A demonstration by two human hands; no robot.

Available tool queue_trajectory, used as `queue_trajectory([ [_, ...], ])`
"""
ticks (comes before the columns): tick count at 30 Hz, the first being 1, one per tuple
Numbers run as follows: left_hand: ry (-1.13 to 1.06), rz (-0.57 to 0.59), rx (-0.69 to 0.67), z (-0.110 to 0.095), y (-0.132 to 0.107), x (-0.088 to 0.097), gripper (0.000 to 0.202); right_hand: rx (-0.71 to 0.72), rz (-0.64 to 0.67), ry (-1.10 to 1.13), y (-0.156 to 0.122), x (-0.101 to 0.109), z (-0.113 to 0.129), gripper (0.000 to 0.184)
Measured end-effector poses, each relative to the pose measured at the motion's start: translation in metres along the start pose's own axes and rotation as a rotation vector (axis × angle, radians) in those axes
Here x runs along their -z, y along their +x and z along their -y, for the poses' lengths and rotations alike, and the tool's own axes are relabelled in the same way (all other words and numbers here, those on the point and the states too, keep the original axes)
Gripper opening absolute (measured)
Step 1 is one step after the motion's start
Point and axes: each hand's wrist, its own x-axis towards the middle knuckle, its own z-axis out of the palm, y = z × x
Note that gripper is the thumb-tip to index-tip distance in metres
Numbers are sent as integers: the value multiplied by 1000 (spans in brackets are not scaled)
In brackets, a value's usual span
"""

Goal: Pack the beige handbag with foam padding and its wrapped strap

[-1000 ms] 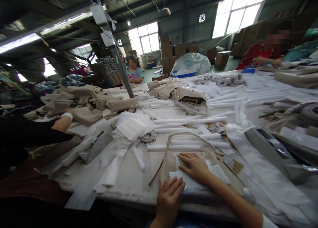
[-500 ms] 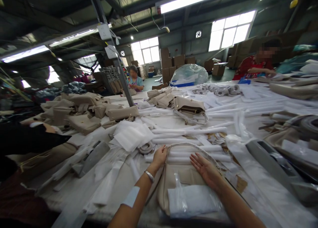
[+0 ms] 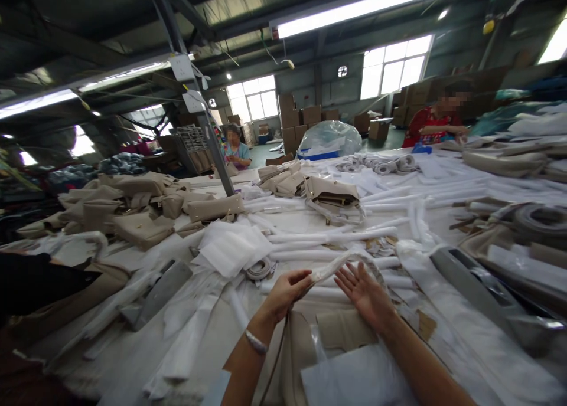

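Observation:
A beige handbag (image 3: 299, 341) lies in front of me near the table edge. Its arched handle (image 3: 331, 268), covered in whitish wrap, rises above the bag. My left hand (image 3: 283, 295) pinches the handle at its left side. My right hand (image 3: 367, 297) is open beneath the handle's right part, palm turned up and fingers spread; whether it touches the handle I cannot tell. A white sheet in clear plastic (image 3: 345, 375) rests on the bag's front, partly hidden by my right forearm.
Grey tape dispensers (image 3: 478, 282) (image 3: 157, 294) stand on both sides. White foam sheets (image 3: 233, 246), a coiled strap (image 3: 258, 269) and foam tubes (image 3: 305, 255) lie beyond. Beige bags (image 3: 142, 223) are piled left. A person's dark sleeve (image 3: 39, 285) reaches in; two co-workers sit farther back.
My left hand has moved slightly right with the handle, which now bends up off the bag. My right hand has turned palm-up beside it. The camera view has shifted a little.

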Motion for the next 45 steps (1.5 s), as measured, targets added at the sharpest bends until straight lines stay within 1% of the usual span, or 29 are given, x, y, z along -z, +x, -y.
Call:
queue_trajectory([
  [2,-41,11,-44,-11,-21,-2,63,54,62,-33,-9,-21,8,34],
  [5,-81,56,-104,-31,-55,-6,55,153,180,-152,-31,-61,22,39],
  [7,-99,93,-117,-45,-76,-10,53,207,225,-243,-50,-89,32,37],
  [9,-129,102,-131,-56,-94,-15,53,237,261,-308,-69,-113,39,33],
  [11,-177,72,-168,-62,-110,-21,56,259,296,-334,-87,-132,44,30],
  [14,-218,17,-229,-61,-125,-32,57,296,318,-343,-103,-147,47,28],
  [16,-205,-21,-260,-55,-130,-40,52,315,324,-348,-105,-149,47,29],
  [19,-172,-84,-279,-48,-130,-48,45,314,345,-371,-98,-142,40,35],
  [21,-161,-125,-301,-46,-127,-49,42,282,349,-400,-94,-132,31,44],
  [24,-165,-165,-352,-49,-124,-48,38,206,324,-480,-97,-111,6,61],
  [26,-154,-176,-370,-52,-123,-47,36,201,321,-612,-105,-97,-12,63],
  [27,-124,-180,-380,-52,-123,-47,36,219,342,-706,-109,-91,-21,62],
  [29,0,-207,-445,-51,-124,-46,30,291,411,-894,-116,-82,-34,59],
  [31,159,-244,-548,-50,-125,-44,24,359,458,-1029,-121,-79,-41,56],
  [33,281,-256,-636,-50,-127,-41,21,397,457,-1109,-122,-79,-43,52],
  [34,325,-254,-659,-51,-128,-40,21,410,452,-1139,-122,-80,-43,50],
  [36,399,-257,-673,-54,-130,-36,22,438,451,-1182,-122,-82,-43,46],
  [39,493,-314,-661,-59,-132,-31,22,468,452,-1207,-123,-84,-42,44],
  [41,538,-349,-682,-63,-132,-29,20,455,453,-1215,-124,-84,-41,43],
  [43,575,-340,-735,-67,-130,-26,18,430,456,-1210,-125,-84,-40,43],
  [45,599,-293,-788,-73,-127,-23,16,401,464,-1195,-126,-83,-39,44],
])
